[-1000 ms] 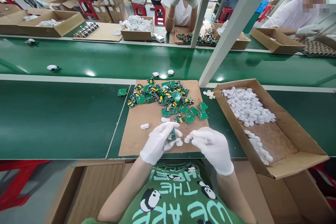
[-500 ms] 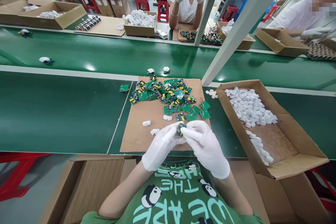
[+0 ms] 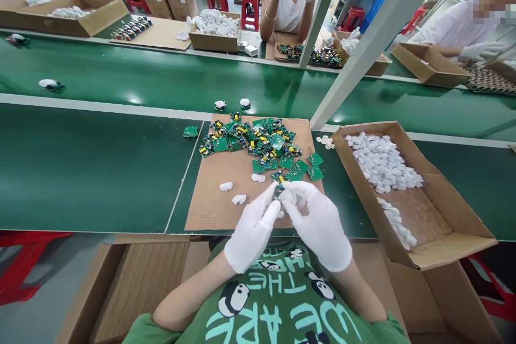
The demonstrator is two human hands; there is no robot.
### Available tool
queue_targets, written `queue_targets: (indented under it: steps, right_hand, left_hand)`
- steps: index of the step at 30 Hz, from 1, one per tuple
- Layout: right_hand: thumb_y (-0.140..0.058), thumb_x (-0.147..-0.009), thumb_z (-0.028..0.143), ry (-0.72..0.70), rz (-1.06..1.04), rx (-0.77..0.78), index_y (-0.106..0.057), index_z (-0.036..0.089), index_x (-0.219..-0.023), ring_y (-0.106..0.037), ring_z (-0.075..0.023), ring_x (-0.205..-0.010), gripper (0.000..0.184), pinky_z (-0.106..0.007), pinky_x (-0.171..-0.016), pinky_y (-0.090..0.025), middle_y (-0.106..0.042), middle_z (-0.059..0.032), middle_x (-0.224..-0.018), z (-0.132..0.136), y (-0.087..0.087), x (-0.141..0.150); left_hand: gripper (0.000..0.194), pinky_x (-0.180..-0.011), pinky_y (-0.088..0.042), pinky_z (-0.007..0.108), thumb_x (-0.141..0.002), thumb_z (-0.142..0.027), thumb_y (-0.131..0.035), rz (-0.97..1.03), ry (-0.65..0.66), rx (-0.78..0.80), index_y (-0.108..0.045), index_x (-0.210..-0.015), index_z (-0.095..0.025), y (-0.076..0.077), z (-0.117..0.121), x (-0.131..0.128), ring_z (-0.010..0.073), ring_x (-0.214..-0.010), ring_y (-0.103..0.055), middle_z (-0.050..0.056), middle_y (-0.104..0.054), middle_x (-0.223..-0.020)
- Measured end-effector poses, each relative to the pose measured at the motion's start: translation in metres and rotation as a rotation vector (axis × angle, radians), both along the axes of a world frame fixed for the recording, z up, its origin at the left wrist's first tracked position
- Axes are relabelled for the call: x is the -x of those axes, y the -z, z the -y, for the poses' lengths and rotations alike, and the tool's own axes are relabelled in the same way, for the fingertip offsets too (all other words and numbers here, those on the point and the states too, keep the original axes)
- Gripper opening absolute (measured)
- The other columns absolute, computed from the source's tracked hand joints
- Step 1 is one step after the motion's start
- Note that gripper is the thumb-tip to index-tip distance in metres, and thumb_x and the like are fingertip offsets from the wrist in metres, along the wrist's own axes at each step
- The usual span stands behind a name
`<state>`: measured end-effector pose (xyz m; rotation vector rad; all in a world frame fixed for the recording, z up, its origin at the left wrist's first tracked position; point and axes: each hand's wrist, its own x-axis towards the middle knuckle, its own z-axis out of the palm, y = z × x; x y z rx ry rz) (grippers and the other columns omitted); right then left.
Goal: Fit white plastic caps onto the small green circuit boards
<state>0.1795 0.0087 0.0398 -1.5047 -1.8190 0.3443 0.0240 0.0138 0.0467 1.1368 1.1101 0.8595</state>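
Both gloves meet over the cardboard, a small circuit board (image 3: 278,191) right there at lower centre!
Your left hand (image 3: 252,228) has its fingers clamped on that board; your right hand's (image 3: 322,226) fingers bunch against its edge, and I can't tell whether they grip it. Beneath you, a cardboard sheet (image 3: 209,204) lies on the dark green worktop (image 3: 100,172), the board pile (image 3: 253,140) heaped across its far end. Off to the right, an open carton (image 3: 455,255) with white pieces (image 3: 382,164); beyond, a glossy green strip (image 3: 161,80) crosses the frame, a gloved co-worker (image 3: 290,5) at upper centre, red stools (image 3: 250,13) behind!
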Motion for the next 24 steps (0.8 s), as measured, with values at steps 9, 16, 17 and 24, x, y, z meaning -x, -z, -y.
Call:
queue_targets:
  steps: [9,16,17,24]
  right_hand:
    - [-0.072,-0.084,0.023,-0.149,-0.203,-0.362,-0.058,0.028,-0.116,-0.064,-0.0253,-0.105,0.034,-0.048,-0.088,-0.056,-0.071,-0.0076,-0.113,-0.010,0.029,0.000]
    - [-0.077,-0.081,0.030,-0.349,-0.045,-0.207,-0.056,0.026,-0.123,-0.064,-0.0250,-0.106,0.046,-0.042,-0.089,-0.057,-0.067,-0.0095,-0.114,-0.003,0.006,-0.017]
    - [-0.077,-0.081,0.030,-0.367,-0.025,-0.198,-0.056,0.026,-0.123,-0.064,-0.0251,-0.107,0.048,-0.042,-0.088,-0.057,-0.067,-0.0098,-0.114,-0.002,0.005,-0.017]
    - [-0.063,-0.093,0.037,-0.553,-0.188,-0.365,-0.049,0.025,-0.129,-0.064,-0.0241,-0.109,0.040,-0.043,-0.089,-0.057,-0.070,-0.0087,-0.110,-0.011,0.009,-0.015]
  left_hand:
    - [0.055,-0.099,-0.051,0.041,-0.090,-0.045,-0.061,0.583,-0.008,0.166,-0.056,-0.137,-0.019,0.010,0.002,-0.003,0.0293,-0.120,-0.059,0.013,-0.062,-0.135]
    - [0.038,-0.039,-0.041,0.017,-0.087,-0.042,-0.061,0.278,0.247,0.132,-0.063,-0.112,-0.014,0.012,-0.015,0.006,0.0094,-0.050,-0.059,0.003,-0.067,-0.079]
    - [0.033,-0.037,-0.038,0.015,-0.087,-0.039,-0.060,0.262,0.309,0.125,-0.064,-0.108,-0.014,0.010,-0.015,0.007,0.0069,-0.044,-0.055,0.002,-0.066,-0.076]
    - [0.039,-0.029,-0.031,0.015,-0.090,-0.051,-0.056,0.376,0.363,0.150,-0.063,-0.096,-0.013,0.003,-0.009,0.004,0.0041,-0.035,-0.048,0.004,-0.068,-0.077]
